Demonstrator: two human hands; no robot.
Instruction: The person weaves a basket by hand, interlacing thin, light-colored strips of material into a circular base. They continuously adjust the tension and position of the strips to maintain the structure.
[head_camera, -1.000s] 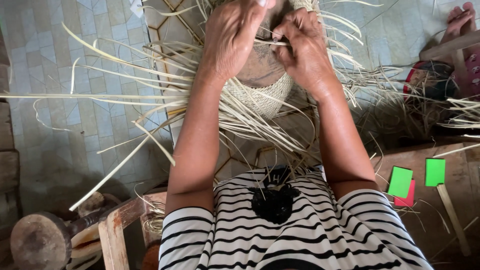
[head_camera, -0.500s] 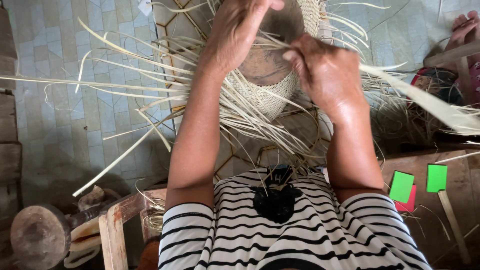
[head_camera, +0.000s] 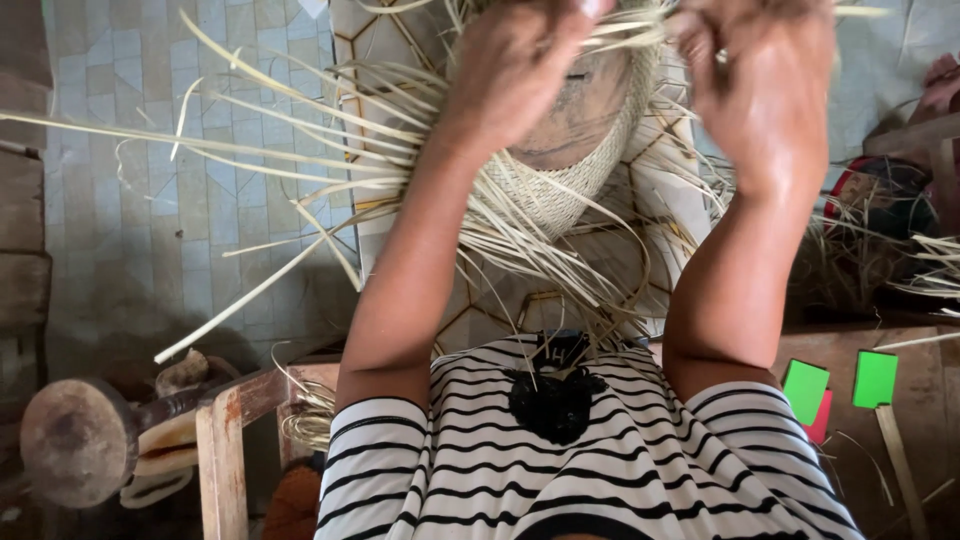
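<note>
My left hand (head_camera: 515, 65) pinches straw strands (head_camera: 300, 190) at the rim of the woven hat (head_camera: 560, 185) on its wooden block (head_camera: 580, 110), my right hand (head_camera: 770, 90), lifted higher than before, curls around strands beside it, green cards (head_camera: 805, 390) lying well right.

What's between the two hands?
In the head view, the rounded wooden mould with the half-woven straw hat on it lies between the left hand and right hand.
</note>
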